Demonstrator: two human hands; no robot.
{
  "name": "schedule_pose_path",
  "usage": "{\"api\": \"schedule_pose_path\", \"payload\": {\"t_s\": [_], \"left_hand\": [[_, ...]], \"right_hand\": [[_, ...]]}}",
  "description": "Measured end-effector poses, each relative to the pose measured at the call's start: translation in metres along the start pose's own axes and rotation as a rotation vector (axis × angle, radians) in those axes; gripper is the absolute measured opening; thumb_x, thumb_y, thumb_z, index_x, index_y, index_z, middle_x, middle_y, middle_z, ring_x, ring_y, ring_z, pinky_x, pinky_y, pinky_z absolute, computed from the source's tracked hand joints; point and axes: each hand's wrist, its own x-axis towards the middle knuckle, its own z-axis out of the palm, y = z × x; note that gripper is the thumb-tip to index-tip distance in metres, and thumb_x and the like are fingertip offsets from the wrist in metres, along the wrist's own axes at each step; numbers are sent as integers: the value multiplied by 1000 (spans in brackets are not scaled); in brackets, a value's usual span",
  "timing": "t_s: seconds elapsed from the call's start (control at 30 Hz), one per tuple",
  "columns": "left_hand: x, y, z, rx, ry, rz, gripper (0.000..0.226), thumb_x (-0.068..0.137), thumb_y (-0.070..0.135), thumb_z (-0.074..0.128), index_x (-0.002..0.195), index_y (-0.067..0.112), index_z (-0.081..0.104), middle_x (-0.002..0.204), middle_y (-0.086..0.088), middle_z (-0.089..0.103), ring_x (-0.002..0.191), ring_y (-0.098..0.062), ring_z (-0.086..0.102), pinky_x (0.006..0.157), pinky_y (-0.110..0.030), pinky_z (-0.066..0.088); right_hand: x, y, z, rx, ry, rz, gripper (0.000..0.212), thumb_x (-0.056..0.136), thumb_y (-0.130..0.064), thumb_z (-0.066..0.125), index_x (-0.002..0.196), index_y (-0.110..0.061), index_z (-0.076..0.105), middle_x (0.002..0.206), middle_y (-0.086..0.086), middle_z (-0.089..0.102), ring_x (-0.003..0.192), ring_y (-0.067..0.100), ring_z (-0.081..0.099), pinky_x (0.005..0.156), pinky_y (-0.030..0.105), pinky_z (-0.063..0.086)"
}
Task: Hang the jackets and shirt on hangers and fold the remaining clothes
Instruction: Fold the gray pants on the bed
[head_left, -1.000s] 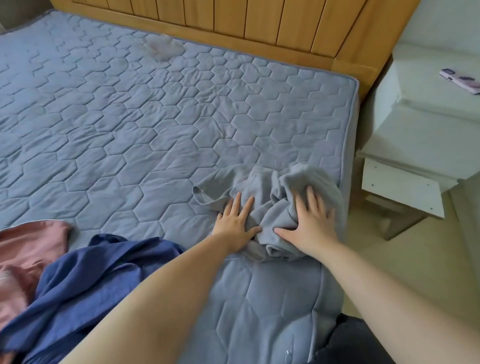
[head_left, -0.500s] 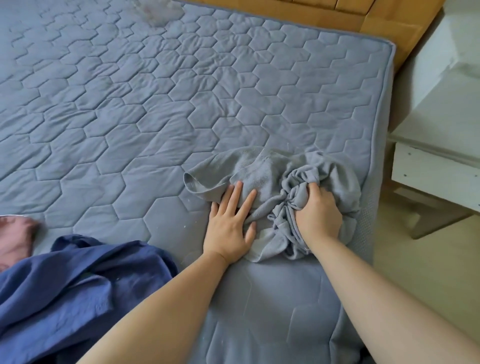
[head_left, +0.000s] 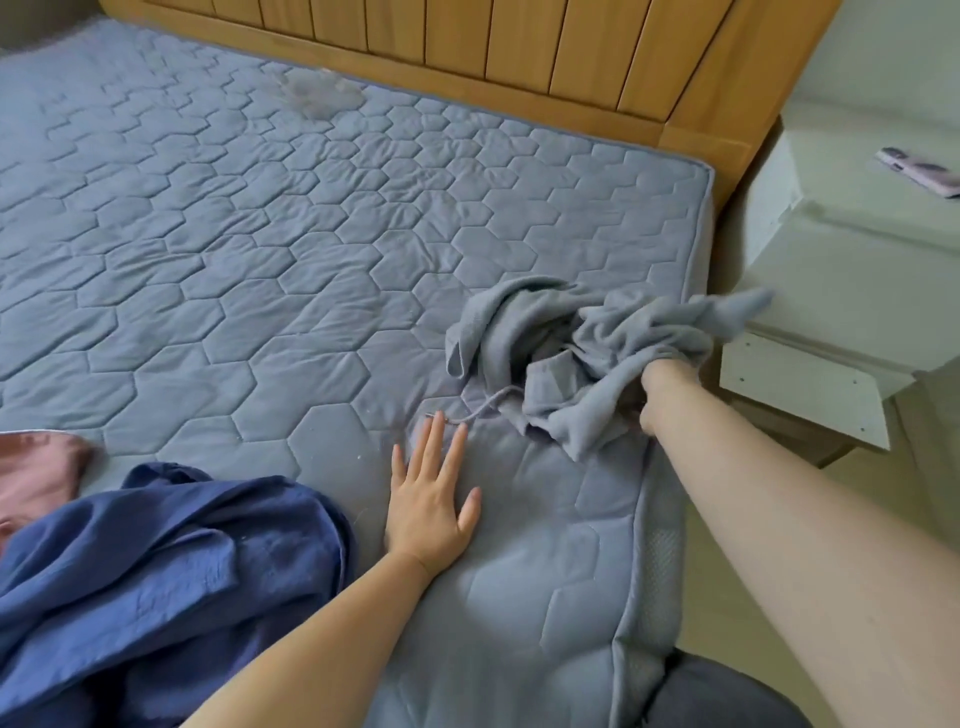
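Observation:
A crumpled grey garment (head_left: 561, 358) with a drawstring lies bunched near the right edge of the quilted grey-blue mattress (head_left: 260, 249). My right hand (head_left: 662, 387) is buried in its folds and grips the cloth, lifting part of it; the fingers are hidden by fabric. My left hand (head_left: 434, 499) rests flat on the mattress with straight fingers, just left of and below the garment, its fingertips near the drawstring's end. A dark blue garment (head_left: 156, 577) lies heaped at the lower left. A pink garment (head_left: 36, 467) peeks out at the left edge.
A wooden headboard (head_left: 493, 47) runs along the far side of the bed. A white nightstand (head_left: 841, 270) stands right of the mattress, with a pink object (head_left: 922, 171) on top. Pale floor shows at the lower right.
My right hand has bunched the grey garment and pulled it up and to the right. My left hand has come off the garment and now lies flat on the mattress beside it.

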Motion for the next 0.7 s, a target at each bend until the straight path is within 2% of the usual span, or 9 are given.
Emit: {"api": "schedule_pose_path", "payload": {"t_s": [0.1, 0.17, 0.27, 0.33, 0.37, 0.43, 0.5, 0.6, 0.7], "left_hand": [[6, 3, 1, 107, -39, 50, 75, 84, 49, 38, 151, 28, 10, 158, -7, 15, 146, -22, 6, 114, -52, 10], [10, 4, 2, 145, -75, 66, 75, 84, 51, 36, 151, 28, 10, 159, -7, 13, 146, -22, 4, 115, -51, 10], [11, 6, 5, 150, -90, 75, 74, 84, 51, 34, 152, 26, 15, 159, -7, 13, 147, -24, 7, 115, -52, 12], [11, 7, 6, 144, -92, 74, 74, 84, 51, 33, 152, 25, 16, 159, -7, 12, 147, -23, 8, 115, -51, 10], [12, 7, 6, 143, -92, 75, 74, 84, 51, 32, 152, 25, 16, 159, -7, 12, 148, -24, 8, 116, -50, 9], [15, 9, 6, 135, -101, 76, 75, 84, 51, 30, 152, 26, 13, 160, -7, 10, 148, -24, 7, 117, -49, 8], [15, 9, 6, 125, -116, 71, 76, 84, 51, 28, 153, 27, 9, 160, -6, 8, 148, -23, 4, 117, -47, 5], [12, 9, 5, 122, -128, 62, 76, 83, 52, 26, 152, 29, 6, 160, -5, 7, 148, -22, 2, 117, -45, 2], [14, 7, 6, 124, -129, 61, 74, 83, 51, 28, 152, 28, 13, 160, -5, 12, 148, -23, 5, 118, -48, 7]], "right_hand": [[-12, 18, -25, -354, 407, 16, 46, 96, -16, 48, 139, -6, 35, 145, 15, 38, 130, 32, 41, 105, 40, 37], [-31, 23, -28, -496, 504, -253, 58, 92, -10, 55, 144, -6, 29, 147, 17, 34, 134, 33, 35, 108, 42, 33], [-52, 38, -27, -799, 327, -820, 68, 84, 2, 54, 145, -9, 27, 153, 14, 25, 141, 30, 22, 115, 42, 24], [-58, 47, -22, -1026, 87, -1043, 74, 78, 1, 53, 146, -11, 28, 155, 14, 21, 144, 30, 15, 117, 46, 16], [-57, 51, -17, -1193, -41, -1067, 77, 77, -6, 55, 148, -15, 25, 155, 13, 19, 145, 29, 12, 117, 49, 13], [-54, 61, -8, -1452, -262, -849, 81, 82, -32, 57, 150, -33, 13, 159, 6, 6, 146, 25, 4, 116, 52, 8], [-50, 73, -1, -1485, -340, -620, 74, 78, -48, 62, 140, -39, 24, 157, 0, 3, 145, 25, 6, 112, 53, 19], [-53, 84, 9, -1342, -199, -672, 35, 76, -27, 70, 98, -18, 44, 142, 5, 26, 128, 30, 31, 88, 41, 43], [-57, 79, 13, -1276, -69, -705, 18, 85, -9, 60, 101, -13, 54, 122, 9, 47, 108, 28, 48, 75, 33, 40]]}}
